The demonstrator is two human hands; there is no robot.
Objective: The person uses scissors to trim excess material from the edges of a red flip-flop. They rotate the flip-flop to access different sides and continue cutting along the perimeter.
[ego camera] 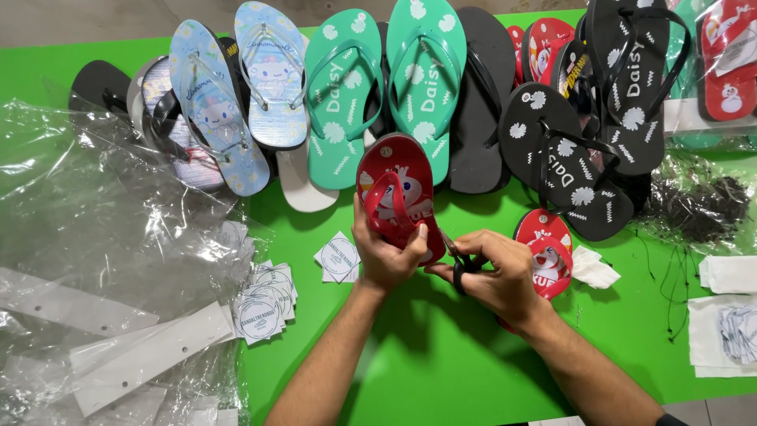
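Packing workshop: flip-flops, tags, plastic bags.

Red child's flip-flop with a white cartoon figure lies on the bright green table. Behind it, teal flip-flops carry white daisies; left of those, pale blue flip-flops have cartoon prints; right, black flip-flops have white daisies.

Glossy rubbery red sandal shone in the left hand; at nine o'clock, crinkled clear plastic film glared on the smooth matt green tabletop; paper tags looked matt.
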